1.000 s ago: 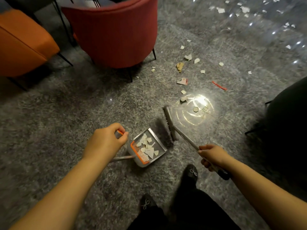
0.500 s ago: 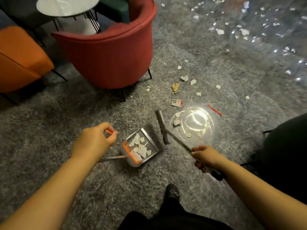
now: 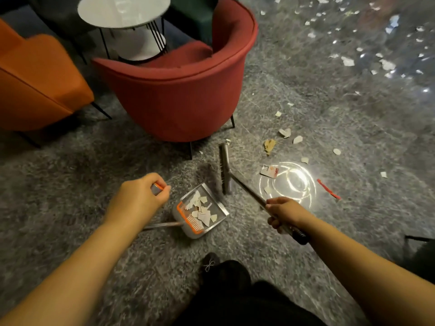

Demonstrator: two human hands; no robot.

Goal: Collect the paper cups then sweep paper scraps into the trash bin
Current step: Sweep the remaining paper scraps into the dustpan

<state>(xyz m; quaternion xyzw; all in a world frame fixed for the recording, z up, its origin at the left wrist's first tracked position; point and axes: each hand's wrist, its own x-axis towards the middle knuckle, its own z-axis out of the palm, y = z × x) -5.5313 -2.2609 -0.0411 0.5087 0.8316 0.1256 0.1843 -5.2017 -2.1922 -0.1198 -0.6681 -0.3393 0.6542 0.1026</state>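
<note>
head view: the person stands on the grey shaggy carpet (image 3: 70, 184). the left hand (image 3: 138, 198) is curled round the orange-tipped top of the long handle of the grey metal dustpan with orange comb edge (image 3: 200, 214), which rests on the carpet with a small heap of white paper scraps (image 3: 200, 211) inside. the right hand (image 3: 283, 211) grips the metal broom handle near its black end, fingers wrapped tight. the grey narrow broom head (image 3: 223, 170) now stands just beyond the mouth of the dustpan, closer to the dark red round armchair (image 3: 174, 90) than half a second ago, when it was beside the pan. so it seems one stroke is finished and the broom goes out for the next one. many loose white scraps (image 3: 284, 132) and a red strip (image 3: 328, 191) lie further right, well apart from the pan, so much sweeping remains. no paper cups and no trash bin are visible here.
</note>
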